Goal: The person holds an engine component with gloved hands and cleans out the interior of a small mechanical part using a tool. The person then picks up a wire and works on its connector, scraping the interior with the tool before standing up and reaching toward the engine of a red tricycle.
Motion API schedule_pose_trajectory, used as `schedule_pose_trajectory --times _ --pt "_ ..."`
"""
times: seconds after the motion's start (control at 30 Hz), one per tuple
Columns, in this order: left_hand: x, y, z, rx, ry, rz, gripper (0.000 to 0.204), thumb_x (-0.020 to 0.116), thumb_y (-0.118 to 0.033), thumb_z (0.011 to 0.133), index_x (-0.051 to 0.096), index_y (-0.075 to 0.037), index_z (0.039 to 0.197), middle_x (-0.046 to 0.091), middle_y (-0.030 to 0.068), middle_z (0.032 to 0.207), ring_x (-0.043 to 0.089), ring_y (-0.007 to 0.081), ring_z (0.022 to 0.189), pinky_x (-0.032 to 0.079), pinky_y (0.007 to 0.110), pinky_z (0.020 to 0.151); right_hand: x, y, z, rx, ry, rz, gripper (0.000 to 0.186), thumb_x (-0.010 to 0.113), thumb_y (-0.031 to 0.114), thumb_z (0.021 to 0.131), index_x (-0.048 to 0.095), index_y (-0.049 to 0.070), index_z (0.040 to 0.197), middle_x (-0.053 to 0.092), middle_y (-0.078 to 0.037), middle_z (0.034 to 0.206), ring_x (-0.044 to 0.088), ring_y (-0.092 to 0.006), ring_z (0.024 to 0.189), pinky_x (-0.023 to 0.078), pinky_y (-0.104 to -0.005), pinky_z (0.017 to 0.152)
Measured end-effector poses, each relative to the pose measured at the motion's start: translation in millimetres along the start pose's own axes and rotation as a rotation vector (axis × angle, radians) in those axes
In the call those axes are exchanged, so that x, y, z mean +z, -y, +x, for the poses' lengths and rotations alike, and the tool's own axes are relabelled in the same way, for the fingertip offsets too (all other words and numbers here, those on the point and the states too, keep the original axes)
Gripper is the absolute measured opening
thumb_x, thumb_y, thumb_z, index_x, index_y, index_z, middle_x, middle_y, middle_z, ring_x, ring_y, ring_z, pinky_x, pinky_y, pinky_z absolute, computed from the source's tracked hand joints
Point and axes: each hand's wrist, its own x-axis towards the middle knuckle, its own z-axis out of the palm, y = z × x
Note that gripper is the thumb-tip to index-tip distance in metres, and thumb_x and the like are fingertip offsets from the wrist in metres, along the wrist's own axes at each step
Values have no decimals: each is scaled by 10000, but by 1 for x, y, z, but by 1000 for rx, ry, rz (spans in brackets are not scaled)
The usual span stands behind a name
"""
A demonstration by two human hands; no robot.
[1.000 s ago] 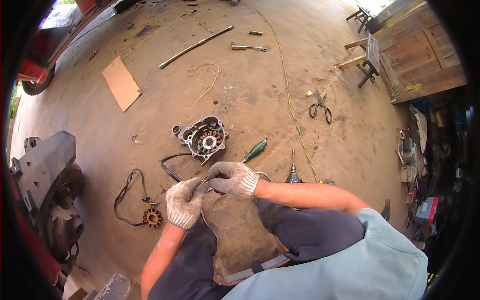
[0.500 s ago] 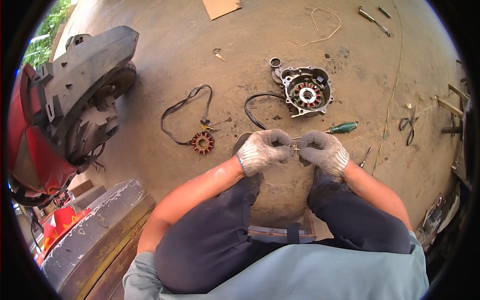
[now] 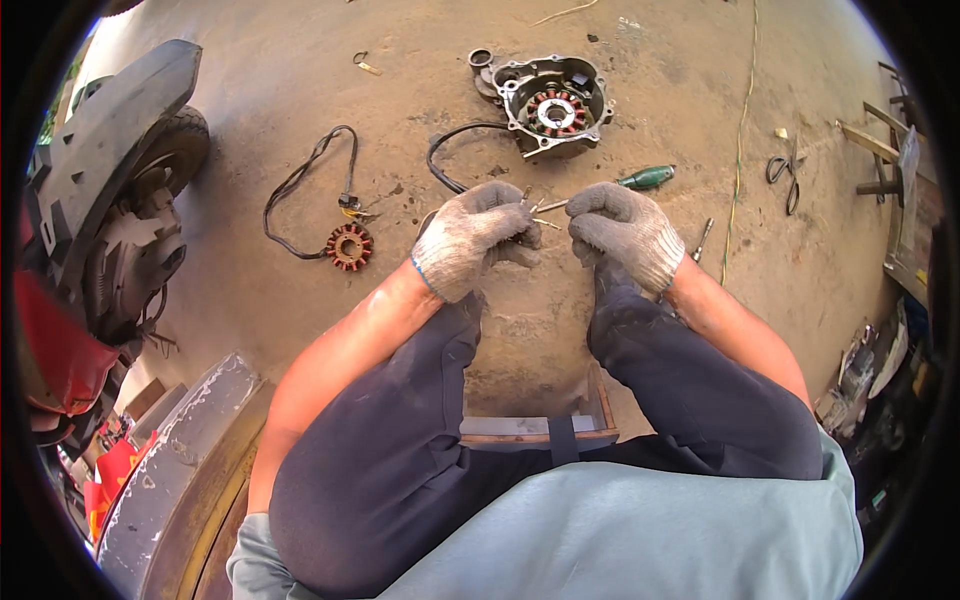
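On my feed the left hand (image 3: 472,240) hides where the black cable (image 3: 431,157) runs, and the wire ends (image 3: 546,223) at its fingertips are too small to read. The right hand (image 3: 625,228) covers part of the green-handled screwdriver (image 3: 648,178); I can't tell whether it grips anything. The rim crops the motorcycle (image 3: 120,140) toward ten o'clock, the upper edge a pale cord (image 3: 567,13) near twelve.

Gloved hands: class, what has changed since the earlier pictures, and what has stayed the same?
The left hand and right hand, close together before, have moved sideways apart. The left holds thin wire ends; the right seems to have let go, though its fingertips are unclear. The metal housing, loose coil and green-handled screwdriver lie as before.
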Motion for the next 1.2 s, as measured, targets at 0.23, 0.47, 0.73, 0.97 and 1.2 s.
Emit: schedule_pose_trajectory --times 0.23,0.47,0.73,0.97,1.2 --pt "14 5 -12 -18 14 209 257 684 -175 1006 671 25 1168 720 100 980 692 184 847 557 309 734 5 10 -7 -120 -32 -104 337 600 310 1065 712 12 1175 713 -84 939 694 -174 843 590 -347 744" --pt "35 9 -13 34 6 580 185 679 -148 954 718 16 1030 716 52 858 652 123 740 535 291 695 3 3 -1 -533 10 -784 460 651 555 988 746 105 1007 748 -180 965 720 -393 979 565 -462 866" --pt "60 -1 -9 -103 12 557 256 668 -112 916 746 11 1127 706 47 807 611 117 593 490 263 563 -17 -21 5 -728 -68 -1010 393 580 469 1001 704 106 918 721 -188 876 713 -419 871 561 -522 768" --pt "60 -11 3 -20 66 630 204 680 -211 978 701 -11 1006 683 27 808 618 99 668 531 273 592 -30 -16 6 -791 -221 -927 214 634 312 976 719 116 967 720 -167 849 713 -406 832 577 -512 720" --pt "61 -10 -1 -29 36 657 198 679 -202 977 701 -6 993 672 23 820 616 93 679 538 267 590 -29 -8 -4 -745 -119 -869 293 613 307 1039 759 54 1031 733 -167 900 715 -388 867 560 -465 741"
